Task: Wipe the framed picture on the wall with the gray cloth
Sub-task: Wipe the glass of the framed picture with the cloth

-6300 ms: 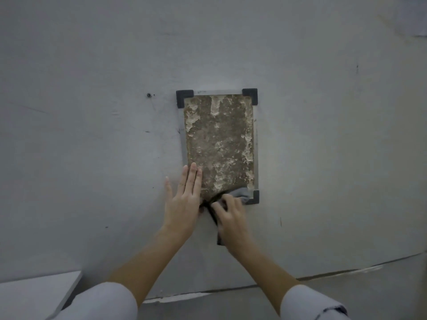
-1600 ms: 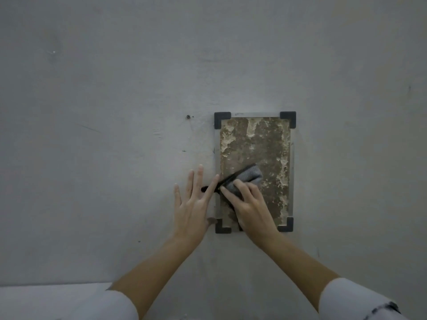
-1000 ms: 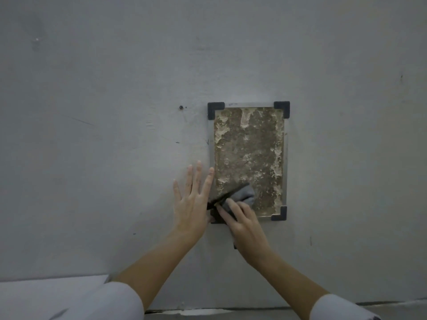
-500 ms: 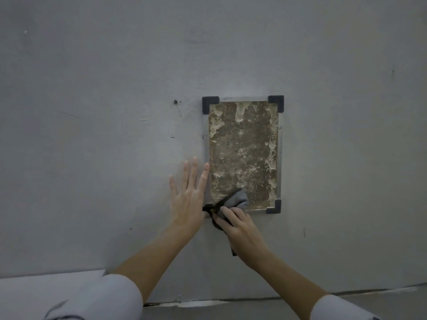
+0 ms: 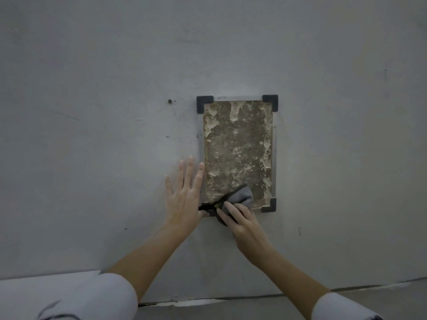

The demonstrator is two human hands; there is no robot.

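The framed picture (image 5: pixel 238 146) hangs upright on the gray wall, a mottled brown and cream panel with black corner caps. The gray cloth (image 5: pixel 240 197) is pressed against the picture's lower left part, bunched, with a dark edge trailing left. My right hand (image 5: pixel 242 224) holds the cloth from below, fingers on top of it, covering the frame's bottom edge. Flat on the wall beside the frame's lower left corner lies my left hand (image 5: pixel 184 199), fingers spread, index finger along the frame's left edge. The bottom left corner cap is hidden.
A small screw or hole (image 5: pixel 169 101) marks the wall left of the frame's top. A pale ledge (image 5: pixel 34 289) sits at lower left. A cracked seam (image 5: pixel 231 299) runs along the base of the wall.
Since 1.6 s ago my right hand has slid the cloth down from the picture's middle left to its bottom left. My left hand stays flat beside the frame.
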